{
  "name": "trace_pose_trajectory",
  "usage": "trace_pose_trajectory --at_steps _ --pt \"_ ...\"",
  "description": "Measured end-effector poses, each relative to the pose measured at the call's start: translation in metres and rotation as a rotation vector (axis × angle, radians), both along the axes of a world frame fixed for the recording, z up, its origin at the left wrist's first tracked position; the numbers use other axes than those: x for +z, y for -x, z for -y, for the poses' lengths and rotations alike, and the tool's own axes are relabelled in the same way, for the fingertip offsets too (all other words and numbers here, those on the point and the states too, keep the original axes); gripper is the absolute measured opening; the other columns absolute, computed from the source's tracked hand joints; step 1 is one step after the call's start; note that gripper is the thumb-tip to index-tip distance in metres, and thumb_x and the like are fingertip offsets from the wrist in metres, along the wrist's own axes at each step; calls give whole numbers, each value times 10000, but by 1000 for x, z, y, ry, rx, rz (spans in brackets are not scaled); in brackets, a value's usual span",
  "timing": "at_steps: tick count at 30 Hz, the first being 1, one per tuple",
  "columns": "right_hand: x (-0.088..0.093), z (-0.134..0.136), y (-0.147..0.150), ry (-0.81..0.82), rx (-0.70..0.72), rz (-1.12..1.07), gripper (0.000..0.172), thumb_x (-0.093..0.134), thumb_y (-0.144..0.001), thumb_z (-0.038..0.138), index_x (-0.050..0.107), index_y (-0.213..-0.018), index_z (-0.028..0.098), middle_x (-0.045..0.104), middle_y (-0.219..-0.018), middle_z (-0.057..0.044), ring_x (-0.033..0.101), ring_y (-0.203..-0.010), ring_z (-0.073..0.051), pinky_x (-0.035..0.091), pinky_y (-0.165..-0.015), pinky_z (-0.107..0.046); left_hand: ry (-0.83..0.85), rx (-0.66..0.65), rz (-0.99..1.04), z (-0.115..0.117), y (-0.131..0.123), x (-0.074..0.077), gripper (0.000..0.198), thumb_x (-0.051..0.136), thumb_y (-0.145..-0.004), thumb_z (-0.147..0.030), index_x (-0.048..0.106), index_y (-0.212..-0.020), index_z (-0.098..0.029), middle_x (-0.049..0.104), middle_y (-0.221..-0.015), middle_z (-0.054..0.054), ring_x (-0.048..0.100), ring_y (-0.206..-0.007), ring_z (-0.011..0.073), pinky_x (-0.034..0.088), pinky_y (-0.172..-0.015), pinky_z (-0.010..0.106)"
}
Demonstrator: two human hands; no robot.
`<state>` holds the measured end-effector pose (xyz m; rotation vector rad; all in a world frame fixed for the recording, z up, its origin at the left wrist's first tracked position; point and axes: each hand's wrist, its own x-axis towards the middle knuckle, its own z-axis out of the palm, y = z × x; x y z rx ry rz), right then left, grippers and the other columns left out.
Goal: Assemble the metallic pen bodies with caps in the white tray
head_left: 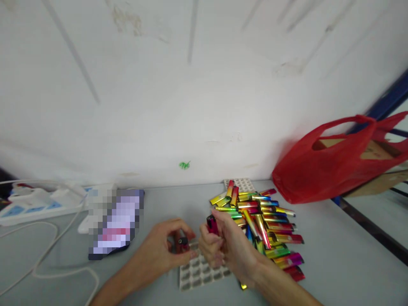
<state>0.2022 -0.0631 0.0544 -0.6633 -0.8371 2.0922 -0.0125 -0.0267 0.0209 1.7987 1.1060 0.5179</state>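
Note:
My left hand (162, 248) is curled over the top edge of a white grid tray (199, 274), its fingers pinched on a small dark-topped lighter (182, 243). Just to its right, my right hand (225, 248) is closed round a red lighter (212, 224) held upright above the tray. Behind and right of that hand lies a heap of shiny rainbow-coloured lighters (264, 225) on the grey table (334, 259).
A second white grid tray (244, 184) peeks out behind the heap. A red plastic bag (334, 161) with a cardboard box sits at the right. A phone (116, 223), a white power strip (41, 202) and a looping cable (47, 259) lie at left. A white wall (191, 85) stands behind.

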Motion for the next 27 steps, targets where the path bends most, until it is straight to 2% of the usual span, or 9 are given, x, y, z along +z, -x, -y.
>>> trace_pose_trajectory --at_steps 5,10,14,20,27 --pt "-13 -4 -6 49 28 -89 621 619 -924 687 316 -581 268 214 -489 124 97 -429 -75 67 -402 -247 28 61 51 4 5 -10 376 868 -817 -396 737 -1104 -193 735 -889 10 647 -683 165 512 -604 233" --pt "-28 0 -15 95 -11 -147 595 667 -882 614 300 -568 268 219 -464 128 117 -402 -62 85 -384 -229 63 59 23 10 6 -10 387 868 -794 -383 719 -1099 -198 701 -780 -18 541 -596 128 403 -533 203" --pt "-23 3 -13 125 -20 -161 642 707 -899 661 312 -598 254 219 -503 134 116 -431 -57 100 -400 -209 74 29 16 10 6 -6 381 869 -785 -399 732 -1079 -200 706 -797 -10 586 -618 143 423 -545 210" --pt "-11 11 -12 114 47 -261 689 717 -914 730 338 -603 246 264 -492 124 139 -409 -50 109 -373 -198 30 18 33 10 9 -7 220 781 -888 -393 755 -983 -197 722 -882 31 675 -764 196 505 -629 244" --pt "-18 9 -9 90 75 -332 675 706 -921 721 364 -588 243 281 -482 119 152 -383 -51 117 -349 -198 -4 11 70 6 17 -17 174 804 -873 -357 776 -941 -199 753 -893 38 699 -749 188 515 -595 219"
